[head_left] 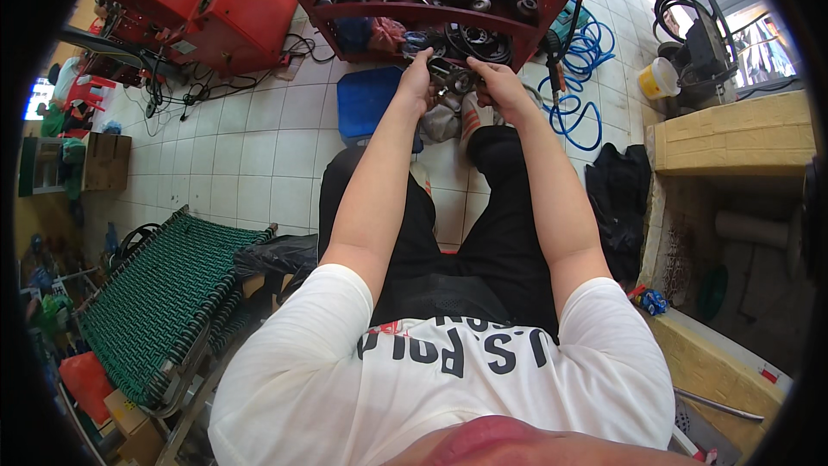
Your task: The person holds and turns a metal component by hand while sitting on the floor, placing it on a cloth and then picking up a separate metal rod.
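Metal part [454, 79] runs left to right, held between both hands [416, 86] [502, 91]; its facing is unclear.

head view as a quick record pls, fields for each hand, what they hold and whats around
left hand: holding the metal part from its left
right hand: on the same part's right side
held piece: dark metal; one piece or several, cannot tell
ahead: red shelf unit bearing tools and parts
floor left of hands: blue flat-topped object
floor right of hands: coiled blue hose
lower left: green woven folding seat or bed
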`<move>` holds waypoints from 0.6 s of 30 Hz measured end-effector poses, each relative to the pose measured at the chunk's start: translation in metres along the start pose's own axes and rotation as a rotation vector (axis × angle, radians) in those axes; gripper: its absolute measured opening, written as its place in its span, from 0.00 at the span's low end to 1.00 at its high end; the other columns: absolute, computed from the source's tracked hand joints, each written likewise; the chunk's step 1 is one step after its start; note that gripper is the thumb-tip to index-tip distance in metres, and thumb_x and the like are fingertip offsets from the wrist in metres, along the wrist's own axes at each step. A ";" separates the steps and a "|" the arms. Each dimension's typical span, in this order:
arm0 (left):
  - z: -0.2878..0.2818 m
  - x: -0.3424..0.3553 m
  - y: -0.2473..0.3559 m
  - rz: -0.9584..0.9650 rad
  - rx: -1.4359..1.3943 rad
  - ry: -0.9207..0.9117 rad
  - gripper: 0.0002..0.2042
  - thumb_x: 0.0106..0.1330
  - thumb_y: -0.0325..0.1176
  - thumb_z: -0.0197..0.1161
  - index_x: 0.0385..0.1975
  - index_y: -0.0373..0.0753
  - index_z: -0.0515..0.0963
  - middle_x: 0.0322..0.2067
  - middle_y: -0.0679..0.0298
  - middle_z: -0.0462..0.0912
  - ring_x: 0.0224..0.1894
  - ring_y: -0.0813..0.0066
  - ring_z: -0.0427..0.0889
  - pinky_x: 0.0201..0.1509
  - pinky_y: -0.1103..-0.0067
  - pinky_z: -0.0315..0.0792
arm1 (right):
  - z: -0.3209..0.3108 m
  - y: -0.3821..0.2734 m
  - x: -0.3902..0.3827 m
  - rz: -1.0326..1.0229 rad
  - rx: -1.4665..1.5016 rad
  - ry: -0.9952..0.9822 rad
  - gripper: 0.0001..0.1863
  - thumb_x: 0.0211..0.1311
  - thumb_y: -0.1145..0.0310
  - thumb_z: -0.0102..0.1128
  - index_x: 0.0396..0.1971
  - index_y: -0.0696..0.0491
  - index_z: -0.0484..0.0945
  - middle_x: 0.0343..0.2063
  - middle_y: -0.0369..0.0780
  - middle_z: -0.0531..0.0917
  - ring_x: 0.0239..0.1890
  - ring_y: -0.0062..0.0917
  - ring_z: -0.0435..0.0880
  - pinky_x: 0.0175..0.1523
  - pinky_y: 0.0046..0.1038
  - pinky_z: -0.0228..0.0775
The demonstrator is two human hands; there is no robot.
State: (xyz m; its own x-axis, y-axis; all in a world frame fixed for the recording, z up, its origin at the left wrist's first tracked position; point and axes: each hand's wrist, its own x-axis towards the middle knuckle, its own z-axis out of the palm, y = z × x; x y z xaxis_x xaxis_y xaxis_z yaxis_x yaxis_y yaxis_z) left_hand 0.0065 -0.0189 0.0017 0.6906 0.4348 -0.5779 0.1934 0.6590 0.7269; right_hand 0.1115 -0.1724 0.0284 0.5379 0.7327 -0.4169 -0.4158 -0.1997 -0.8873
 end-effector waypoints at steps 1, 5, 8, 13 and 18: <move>-0.001 0.000 0.001 -0.006 0.001 -0.005 0.21 0.69 0.62 0.52 0.40 0.51 0.79 0.30 0.71 0.84 0.30 0.77 0.80 0.33 0.73 0.70 | 0.001 0.000 0.000 -0.009 -0.004 -0.011 0.17 0.73 0.52 0.61 0.37 0.52 0.80 0.15 0.26 0.64 0.15 0.15 0.60 0.24 0.25 0.56; 0.000 -0.003 0.001 -0.014 0.002 -0.035 0.21 0.69 0.62 0.51 0.40 0.52 0.79 0.30 0.72 0.83 0.30 0.77 0.79 0.32 0.74 0.69 | 0.002 0.001 -0.002 -0.078 -0.028 -0.026 0.17 0.73 0.52 0.61 0.39 0.53 0.81 0.17 0.27 0.67 0.17 0.14 0.64 0.26 0.23 0.59; -0.002 -0.001 0.001 -0.045 0.006 -0.060 0.21 0.70 0.63 0.50 0.41 0.53 0.79 0.30 0.73 0.83 0.30 0.78 0.79 0.32 0.74 0.69 | 0.003 0.001 -0.002 -0.137 -0.053 -0.036 0.17 0.73 0.53 0.61 0.39 0.53 0.81 0.20 0.27 0.71 0.20 0.14 0.67 0.28 0.22 0.61; -0.006 0.007 0.000 -0.072 -0.004 -0.112 0.21 0.71 0.61 0.49 0.42 0.52 0.79 0.32 0.72 0.84 0.32 0.77 0.81 0.34 0.74 0.70 | 0.003 0.004 0.002 -0.260 -0.127 -0.031 0.16 0.74 0.55 0.60 0.35 0.53 0.81 0.21 0.27 0.74 0.22 0.11 0.68 0.28 0.20 0.60; -0.008 0.009 -0.001 -0.097 0.038 -0.109 0.21 0.71 0.61 0.48 0.42 0.52 0.79 0.32 0.72 0.84 0.33 0.77 0.81 0.36 0.74 0.71 | 0.003 0.010 0.006 -0.325 -0.138 -0.022 0.15 0.74 0.56 0.60 0.33 0.52 0.81 0.21 0.26 0.73 0.22 0.10 0.67 0.28 0.19 0.58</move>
State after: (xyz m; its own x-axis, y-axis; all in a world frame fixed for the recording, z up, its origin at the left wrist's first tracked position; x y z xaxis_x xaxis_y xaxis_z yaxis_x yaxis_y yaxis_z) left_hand 0.0066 -0.0112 -0.0074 0.7386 0.2995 -0.6039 0.2879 0.6699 0.6843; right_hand 0.1081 -0.1675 0.0176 0.6094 0.7858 -0.1056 -0.1213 -0.0392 -0.9918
